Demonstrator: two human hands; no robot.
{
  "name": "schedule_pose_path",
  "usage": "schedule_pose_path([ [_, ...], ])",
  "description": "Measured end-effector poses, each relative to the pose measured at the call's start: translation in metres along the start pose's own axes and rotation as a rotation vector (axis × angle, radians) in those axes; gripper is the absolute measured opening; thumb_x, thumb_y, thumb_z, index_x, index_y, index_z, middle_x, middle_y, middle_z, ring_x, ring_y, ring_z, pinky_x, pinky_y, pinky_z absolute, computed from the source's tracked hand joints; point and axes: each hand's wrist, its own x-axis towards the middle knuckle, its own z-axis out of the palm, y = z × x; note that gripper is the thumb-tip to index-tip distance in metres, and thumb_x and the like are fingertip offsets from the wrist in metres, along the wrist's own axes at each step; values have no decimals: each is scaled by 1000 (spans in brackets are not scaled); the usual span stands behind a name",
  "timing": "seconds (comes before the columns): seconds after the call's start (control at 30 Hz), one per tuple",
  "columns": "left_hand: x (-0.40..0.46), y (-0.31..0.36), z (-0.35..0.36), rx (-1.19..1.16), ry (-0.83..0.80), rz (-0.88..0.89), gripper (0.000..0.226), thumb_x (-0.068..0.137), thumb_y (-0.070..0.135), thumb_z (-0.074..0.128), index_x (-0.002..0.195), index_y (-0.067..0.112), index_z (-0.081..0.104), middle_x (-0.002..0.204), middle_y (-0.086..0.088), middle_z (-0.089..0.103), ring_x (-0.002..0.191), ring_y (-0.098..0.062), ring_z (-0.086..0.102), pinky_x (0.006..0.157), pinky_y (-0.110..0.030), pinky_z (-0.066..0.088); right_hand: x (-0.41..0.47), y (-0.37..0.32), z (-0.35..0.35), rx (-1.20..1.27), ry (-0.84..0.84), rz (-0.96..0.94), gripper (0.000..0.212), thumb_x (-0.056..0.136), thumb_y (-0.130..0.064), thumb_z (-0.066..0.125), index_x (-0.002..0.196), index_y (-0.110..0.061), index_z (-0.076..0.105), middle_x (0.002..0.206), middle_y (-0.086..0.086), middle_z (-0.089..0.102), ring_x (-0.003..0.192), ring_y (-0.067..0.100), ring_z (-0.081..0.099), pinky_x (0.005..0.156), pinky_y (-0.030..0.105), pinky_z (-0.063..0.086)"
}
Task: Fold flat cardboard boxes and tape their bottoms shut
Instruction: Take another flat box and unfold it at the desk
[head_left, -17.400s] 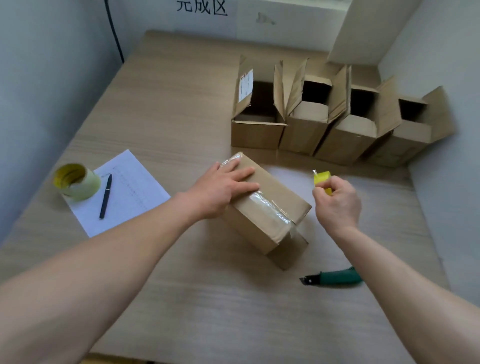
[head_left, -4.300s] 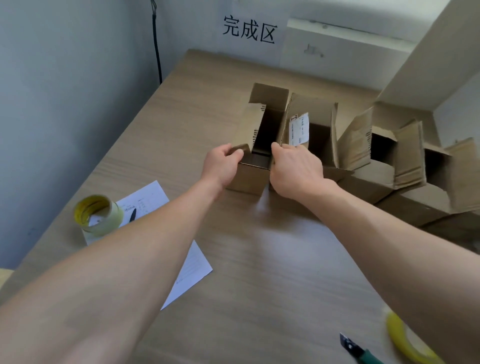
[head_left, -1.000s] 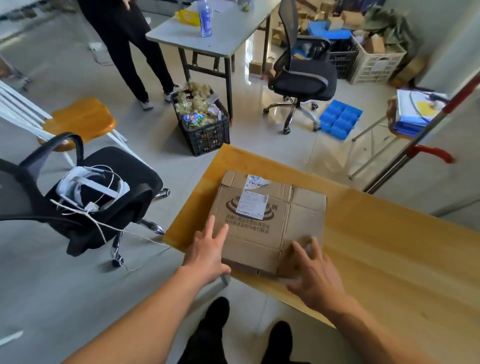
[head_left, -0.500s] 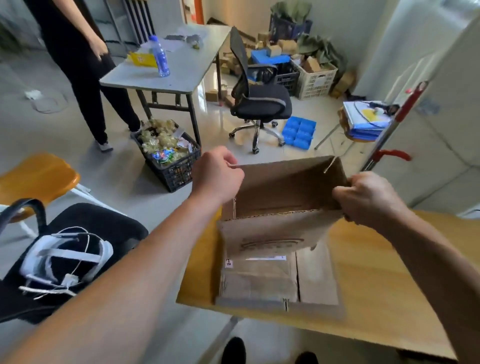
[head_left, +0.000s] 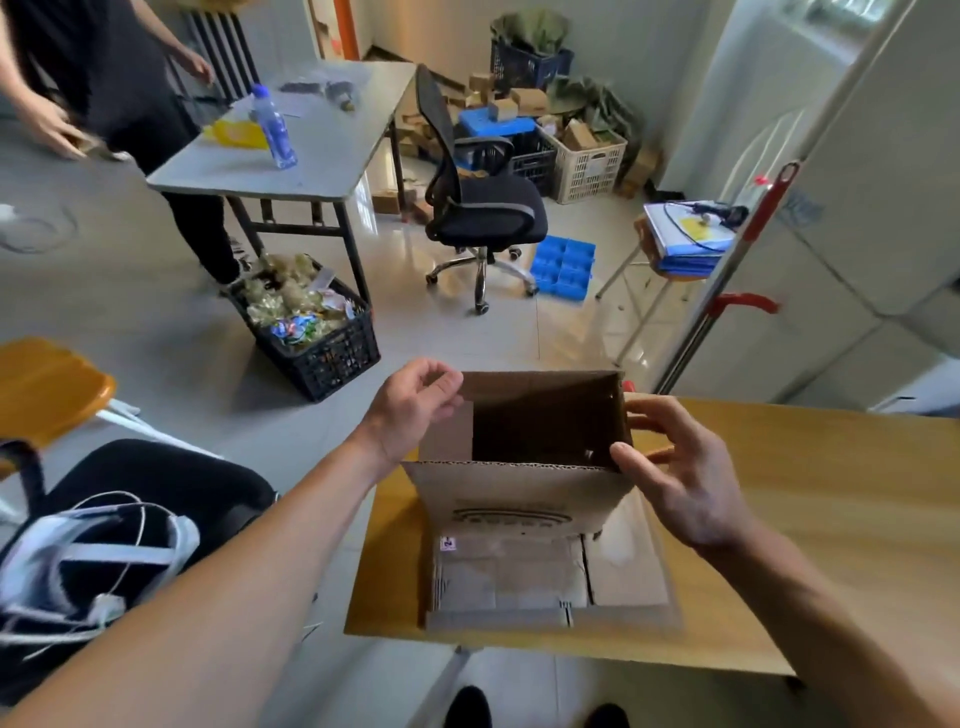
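Observation:
A brown cardboard box is pulled open into a square tube and held upright in the air. Below it, a stack of flat cardboard boxes lies on the near-left corner of the wooden table. My left hand pinches the box's far left top corner with curled fingers. My right hand is spread against the outside of the box's right wall, thumb tip at the near right corner. The box's lower flaps are hidden behind its front panel.
A black chair carrying a white headset stands close on the left, with an orange stool beyond it. A black crate, a grey table with a person beside it, an office chair and a red-handled pole stand further off.
The flat box I lifted off the stack has opened from a flattened shape into a square tube. My right hand has loosened from a fist into spread fingers on the right wall.

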Motion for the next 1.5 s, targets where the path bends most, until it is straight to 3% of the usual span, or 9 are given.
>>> schedule_pose_path([
  [0.17,-1,10,7,-28,-23,-15,67,68,67,61,103,10,69,101,-12,66,86,-19,62,68,-27,47,-8,12,5,-298,-193,-121,82,80,-86,25,120,-30,70,144,-18,41,130,8,32,93,37,40],
  [0.3,-2,17,2,238,-155,41,82,67,88,48,98,16,72,103,-7,65,92,-16,55,81,-31,43,-7,14,-2,-243,-308,-48,99,66,-96,26,121,-26,70,145,-21,36,132,10,24,98,35,32],
  [0.47,-26,1,-1,332,-202,-49,80,59,93,50,113,38,71,151,9,38,134,-9,37,113,-44,26,-20,22,22,59,58,171,39,74,-49,78,102,-23,71,128,-16,50,117,13,50,92,30,51],
  [0.63,-52,-29,39,242,87,39,32,79,47,73,110,46,63,115,22,62,108,-1,58,88,-15,48,-19,33,41,366,111,421,88,81,-31,79,149,-41,24,152,-2,32,129,21,47,104,40,45],
  [0.77,-46,-4,92,178,334,100,18,91,13,67,92,31,71,101,13,69,96,-3,62,87,-23,47,-15,44,16,400,84,364,50,97,-37,56,142,-49,40,152,-8,38,132,14,43,109,42,40],
  [1.0,-9,93,296,112,156,18,15,91,18,61,84,24,73,87,6,69,79,-11,60,61,-24,47,-44,94,-187,231,447,412,44,85,-45,47,126,-41,61,115,-23,62,109,2,55,101,30,45],
  [1.17,-36,127,502,88,-121,175,18,93,15,60,81,25,70,98,0,68,96,-17,59,80,-30,47,-154,131,-354,97,738,435,30,87,-44,44,90,-70,59,95,-37,62,96,2,57,84,28,48],
  [1.3,-82,128,642,30,-367,218,21,94,10,58,81,21,68,86,6,65,89,-13,57,77,-25,47,-256,174,-444,56,984,495,37,90,-41,47,124,-46,61,125,-14,61,105,6,57,87,23,48],
  [1.5,-133,104,810,80,-691,255,15,93,24,61,83,30,70,89,9,65,88,-13,58,76,-31,50,-384,231,-521,26,1302,584,41,97,-25,51,138,-26,55,130,-20,54,109,-9,52,86,-2,35],
])
